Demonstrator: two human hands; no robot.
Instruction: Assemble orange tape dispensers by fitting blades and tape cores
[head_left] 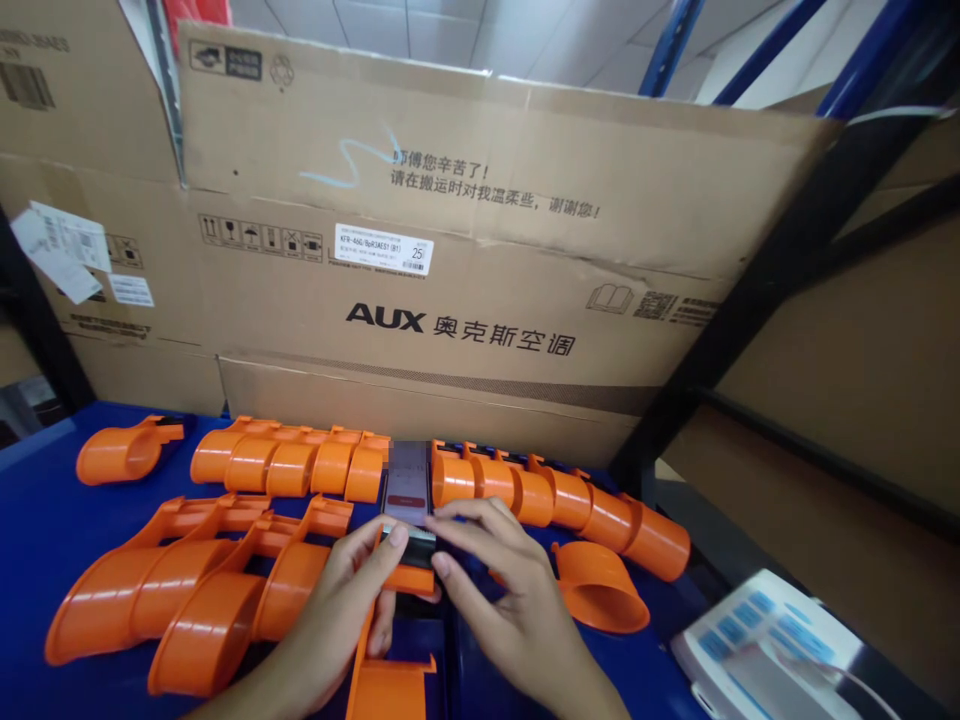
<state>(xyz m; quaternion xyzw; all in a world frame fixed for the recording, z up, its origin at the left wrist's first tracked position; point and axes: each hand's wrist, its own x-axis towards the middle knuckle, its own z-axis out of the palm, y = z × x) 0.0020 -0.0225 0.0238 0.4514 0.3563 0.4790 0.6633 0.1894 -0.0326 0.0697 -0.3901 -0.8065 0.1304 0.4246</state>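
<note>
Above the blue table (30, 560), well in from its back edge, the left hand (349, 590) grips an orange holder (411, 580) topped by a black block (414, 550). The right hand's (514, 585) curled fingers meet the block's right end, though whether they pinch it I cannot tell.

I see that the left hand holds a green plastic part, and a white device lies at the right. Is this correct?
The colour is wrong: in the head view, the left hand holds an orange plastic part. The white device does lie at the right.
</note>
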